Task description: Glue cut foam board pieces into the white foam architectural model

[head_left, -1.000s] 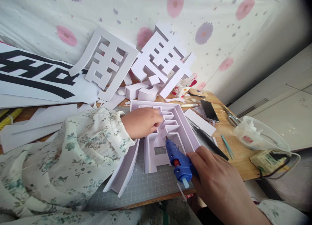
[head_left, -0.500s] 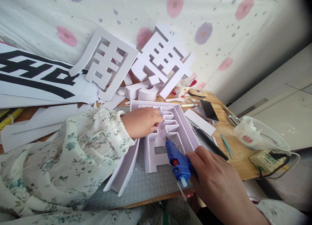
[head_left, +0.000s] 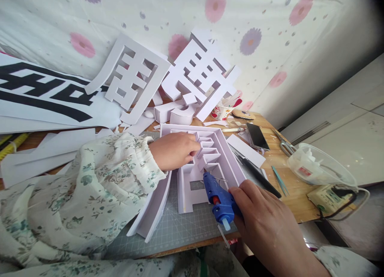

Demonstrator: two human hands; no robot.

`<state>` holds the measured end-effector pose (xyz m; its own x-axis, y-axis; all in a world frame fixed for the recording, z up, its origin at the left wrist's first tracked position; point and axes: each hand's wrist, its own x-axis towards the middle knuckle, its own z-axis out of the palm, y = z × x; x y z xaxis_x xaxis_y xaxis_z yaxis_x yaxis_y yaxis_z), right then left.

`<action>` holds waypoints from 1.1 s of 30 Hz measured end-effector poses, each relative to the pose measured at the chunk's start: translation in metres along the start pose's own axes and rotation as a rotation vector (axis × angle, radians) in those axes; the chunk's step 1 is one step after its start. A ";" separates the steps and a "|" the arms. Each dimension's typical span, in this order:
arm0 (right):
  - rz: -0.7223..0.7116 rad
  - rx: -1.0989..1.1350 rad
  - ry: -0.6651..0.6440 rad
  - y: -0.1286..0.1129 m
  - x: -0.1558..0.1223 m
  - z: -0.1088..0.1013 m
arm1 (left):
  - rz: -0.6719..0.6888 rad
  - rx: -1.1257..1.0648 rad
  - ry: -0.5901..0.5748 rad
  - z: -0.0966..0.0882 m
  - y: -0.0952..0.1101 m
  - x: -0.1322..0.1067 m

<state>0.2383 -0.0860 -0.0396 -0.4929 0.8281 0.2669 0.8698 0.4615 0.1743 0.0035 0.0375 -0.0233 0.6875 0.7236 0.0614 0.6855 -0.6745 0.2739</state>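
A white hollow foam-board character (head_left: 235, 159), its walls standing up, lies on the grey cutting mat (head_left: 198, 225). Over its inner strips rests my left hand (head_left: 177, 150), fingers curled and pinched at a wall; what sits between the fingertips is hidden. My right hand (head_left: 264, 215) is wrapped around a blue hot glue gun (head_left: 219, 199). The gun's nozzle points into the character, close to an inner wall just right of my left fingers. A pale glue stick pokes out of the gun's rear end.
Two finished white characters (head_left: 136, 77) (head_left: 204, 69) lean at the back. Printed paper (head_left: 45, 91) and board offcuts (head_left: 45, 149) lie left. To the right are a black-handled knife (head_left: 258, 175), phone (head_left: 257, 136), teal tweezers (head_left: 280, 180), scissors (head_left: 285, 143), plastic bowl (head_left: 322, 165) and power strip (head_left: 330, 199).
Almost nothing differs. Both hands and the glue gun stay in practically the same place, the nozzle still at the inner wall.
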 end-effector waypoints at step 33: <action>-0.059 -0.040 0.086 0.003 -0.005 -0.010 | -0.004 0.029 -0.024 -0.001 0.001 -0.001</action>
<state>0.2436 -0.0920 -0.0308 -0.5445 0.7690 0.3348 0.8387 0.4940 0.2292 0.0033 0.0368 -0.0217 0.6901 0.7227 0.0368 0.6946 -0.6758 0.2465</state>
